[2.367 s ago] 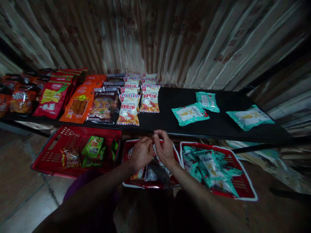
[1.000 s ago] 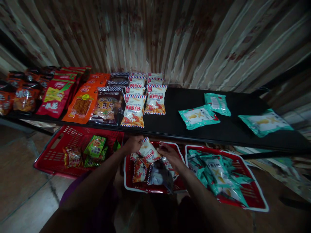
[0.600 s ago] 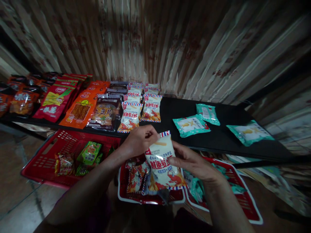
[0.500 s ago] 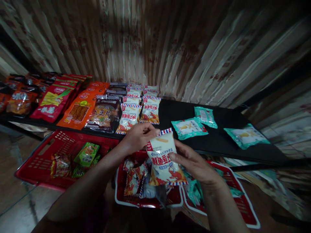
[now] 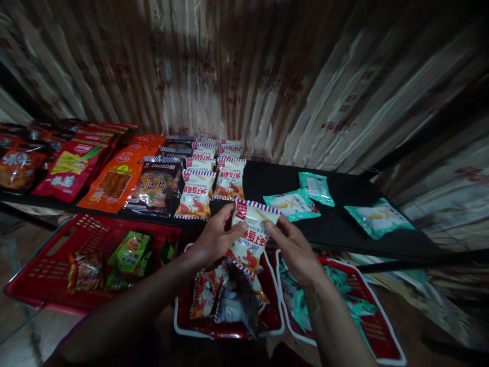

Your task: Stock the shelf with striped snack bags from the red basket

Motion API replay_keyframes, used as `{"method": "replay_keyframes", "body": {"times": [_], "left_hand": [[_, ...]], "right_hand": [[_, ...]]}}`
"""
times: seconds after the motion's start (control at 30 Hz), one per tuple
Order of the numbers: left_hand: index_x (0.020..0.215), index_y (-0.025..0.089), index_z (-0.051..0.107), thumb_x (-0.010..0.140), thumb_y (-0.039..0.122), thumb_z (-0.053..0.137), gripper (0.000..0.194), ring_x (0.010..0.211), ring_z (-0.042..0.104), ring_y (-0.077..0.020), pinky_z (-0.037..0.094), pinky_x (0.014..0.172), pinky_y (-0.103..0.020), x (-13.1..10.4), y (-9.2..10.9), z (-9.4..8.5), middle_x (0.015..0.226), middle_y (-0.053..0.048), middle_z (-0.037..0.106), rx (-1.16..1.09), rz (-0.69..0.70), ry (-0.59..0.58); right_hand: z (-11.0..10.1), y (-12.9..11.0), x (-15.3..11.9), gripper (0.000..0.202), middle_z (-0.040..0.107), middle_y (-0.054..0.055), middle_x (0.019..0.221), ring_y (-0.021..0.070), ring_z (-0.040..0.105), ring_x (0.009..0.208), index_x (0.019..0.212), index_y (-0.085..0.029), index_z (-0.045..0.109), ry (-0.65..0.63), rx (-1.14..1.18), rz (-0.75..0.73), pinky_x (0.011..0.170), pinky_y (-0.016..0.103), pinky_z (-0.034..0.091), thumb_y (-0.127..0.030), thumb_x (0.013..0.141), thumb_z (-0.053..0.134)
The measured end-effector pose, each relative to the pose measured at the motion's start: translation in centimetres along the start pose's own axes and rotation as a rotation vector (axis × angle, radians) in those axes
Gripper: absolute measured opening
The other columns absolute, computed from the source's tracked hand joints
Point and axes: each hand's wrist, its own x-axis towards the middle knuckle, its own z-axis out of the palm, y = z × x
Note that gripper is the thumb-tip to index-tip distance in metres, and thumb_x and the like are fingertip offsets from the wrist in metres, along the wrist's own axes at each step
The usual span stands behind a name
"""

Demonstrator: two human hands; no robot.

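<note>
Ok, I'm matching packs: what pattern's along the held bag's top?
Top edge: red-white-blue stripes, head view.

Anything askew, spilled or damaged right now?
No spill shows. The three teal packets on the black shelf lie scattered at different angles, unlike the orderly rows of white packets to their left. The held packet looks intact where visible.

Looks like glossy, crinkled plastic film on the white packet [image 5: 252, 245] near the front edge of the black surface [image 5: 267, 178], and on the teal packets [image 5: 378, 217] lying on it. Appears matt and smooth across the surface itself. Suggests hard, smooth plastic on the red baskets [image 5: 272, 306] below.
</note>
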Motion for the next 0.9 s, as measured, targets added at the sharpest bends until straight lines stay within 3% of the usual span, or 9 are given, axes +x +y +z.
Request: {"method": "replay_keyframes", "body": {"times": [0.1,0.23,0.37,0.57,0.73,0.9], "left_hand": [[0.123,0.016,0.05,0.079,0.032,0.062,0.049,0.095,0.063,-0.023,0.049,0.084,-0.036,-0.1,-0.8,-0.5,0.112,-0.011,0.064,0.153,-0.003,-0.088],[0.126,0.018,0.052,0.079,0.031,0.06,0.049,0.098,0.061,-0.0227,0.048,0.087,-0.036,-0.5,-1.3,-0.6,0.115,-0.009,0.064,0.442,0.054,-0.094],[0.125,0.018,0.053,0.079,0.029,0.058,0.048,0.101,0.059,-0.0226,0.047,0.09,-0.036,-0.6,-1.1,-0.1,0.118,-0.009,0.063,0.616,0.1,-0.08],[0.119,0.022,0.057,0.08,0.036,0.058,0.042,0.088,0.062,-0.0197,0.049,0.079,-0.031,-0.6,-1.3,0.1,0.101,-0.004,0.069,0.639,0.081,-0.064],[0.113,0.02,0.061,0.08,0.039,0.057,0.038,0.081,0.065,-0.0195,0.05,0.07,-0.028,-1.0,-0.8,-0.3,0.092,-0.004,0.07,0.617,0.016,-0.118],[0.121,0.018,0.056,0.079,0.039,0.06,0.047,0.09,0.065,-0.0222,0.05,0.077,-0.031,-1.4,-0.6,-0.9,0.105,-0.009,0.069,0.595,-0.026,-0.163]], "right_hand": [[-0.9,-0.6,0.4,0.047,0.071,0.003,0.094,0.0175,0.063,0.076,0.098,-0.023,0.068,0.118,-0.076,-0.072,0.066,0.028,0.05,-0.046,0.059,0.08],[-1.1,-1.1,0.4,0.035,0.07,0.001,0.075,0.014,0.058,0.063,0.082,-0.021,0.073,0.055,-0.226,-0.071,0.057,0.027,0.046,-0.045,0.057,0.08],[-0.7,-0.6,0.5,0.025,0.066,0.001,0.076,0.0156,0.058,0.07,0.076,-0.022,0.074,0.038,-0.325,-0.237,0.06,0.027,0.046,-0.042,0.062,0.076],[-0.4,0.7,0.8,0.025,0.06,-0.001,0.065,0.0132,0.051,0.058,0.073,-0.02,0.067,0.285,-0.318,-0.278,0.052,0.024,0.041,-0.045,0.069,0.069],[-0.4,1.0,1.0,0.025,0.059,-0.002,0.066,0.0123,0.049,0.058,0.075,-0.02,0.063,0.347,-0.333,-0.31,0.053,0.024,0.039,-0.045,0.071,0.066],[-1.0,0.9,1.3,0.026,0.058,-0.003,0.064,0.0118,0.048,0.056,0.073,-0.02,0.063,0.356,-0.282,-0.313,0.053,0.024,0.038,-0.045,0.069,0.066]]}}
